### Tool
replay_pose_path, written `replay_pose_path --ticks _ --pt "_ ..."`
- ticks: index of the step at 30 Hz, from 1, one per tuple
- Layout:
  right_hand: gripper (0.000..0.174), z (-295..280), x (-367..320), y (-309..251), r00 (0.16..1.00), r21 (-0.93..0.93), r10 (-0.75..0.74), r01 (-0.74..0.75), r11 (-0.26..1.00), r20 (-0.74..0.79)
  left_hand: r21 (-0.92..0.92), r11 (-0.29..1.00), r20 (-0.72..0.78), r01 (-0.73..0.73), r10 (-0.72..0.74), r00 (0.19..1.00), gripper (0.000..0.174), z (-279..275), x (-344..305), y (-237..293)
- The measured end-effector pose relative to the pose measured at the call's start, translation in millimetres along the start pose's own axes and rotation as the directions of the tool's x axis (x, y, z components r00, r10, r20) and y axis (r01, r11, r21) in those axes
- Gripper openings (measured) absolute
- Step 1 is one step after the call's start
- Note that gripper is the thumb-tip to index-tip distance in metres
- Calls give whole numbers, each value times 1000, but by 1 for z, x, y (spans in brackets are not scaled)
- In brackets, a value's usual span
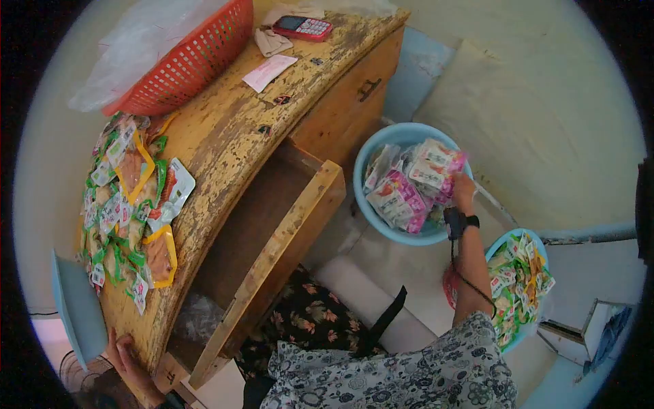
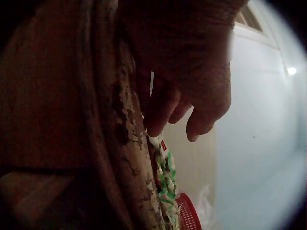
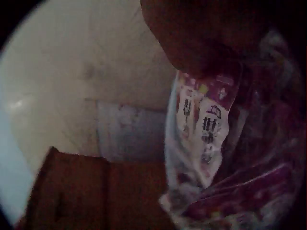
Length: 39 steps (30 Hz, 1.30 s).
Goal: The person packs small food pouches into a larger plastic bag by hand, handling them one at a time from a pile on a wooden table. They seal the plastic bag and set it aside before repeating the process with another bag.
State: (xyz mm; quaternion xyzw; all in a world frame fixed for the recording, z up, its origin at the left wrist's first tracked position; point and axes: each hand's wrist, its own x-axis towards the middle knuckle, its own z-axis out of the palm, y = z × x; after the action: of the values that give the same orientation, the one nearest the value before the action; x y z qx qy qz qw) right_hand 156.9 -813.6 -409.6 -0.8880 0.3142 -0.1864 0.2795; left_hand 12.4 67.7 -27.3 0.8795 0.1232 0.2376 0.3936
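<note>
Worn yellow paint flakes across the desk point(image 1: 225, 129), the left hand point(image 1: 126, 358) resting, fingers loose, at its near end. Beside the desk, a blue tub point(image 1: 411, 238) holds glossy packs point(image 1: 398, 203) printed white and magenta, dark characters too blurred to read; the right hand point(image 1: 464, 192) seems to pinch one's edge.

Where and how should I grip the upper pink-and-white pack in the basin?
Likely best: pinch the upper pack at its pink end, from above. It lies on other packs in the open blue basin, and the right hand is at that end; the opposite end is crowded by neighbours.
</note>
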Motion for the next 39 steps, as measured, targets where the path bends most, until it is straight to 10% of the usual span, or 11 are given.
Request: replay_pose_path --ticks 3,6,12,16,29,33,39 --pt "36 10 6 11 962 -328 -45 135 935 270 -13 1000 -13 25 -25 1000 47 -3 0 -5" --pt "38 -20 -23 -42 961 156 256 -270 950 103 -18 998 -26 53 -54 998 47 0 -3 1" --pt "38 -30 -60 -60 986 -66 -98 89 994 -136 -78 989 -60 123 -128 990 48 12 -11 21" --pt "25 -36 -93 -103 986 595 -152 160 788 -63 29 993 -106 119 -115 988 48 7 -4 24" --pt "22 -118 -242 -412 914 754 -381 346 559 -138 -213 973 11 84 -84 996 39 -3 -5 28" --pt "20 -125 -297 -472 751 816 -630 483 317 -199 -244 969 25 44 -39 999 39 -3 -6 22" --pt "20 -111 -332 -505 418 602 -901 752 269 -119 -316 944 70 89 -70 995 36 -11 -2 20"
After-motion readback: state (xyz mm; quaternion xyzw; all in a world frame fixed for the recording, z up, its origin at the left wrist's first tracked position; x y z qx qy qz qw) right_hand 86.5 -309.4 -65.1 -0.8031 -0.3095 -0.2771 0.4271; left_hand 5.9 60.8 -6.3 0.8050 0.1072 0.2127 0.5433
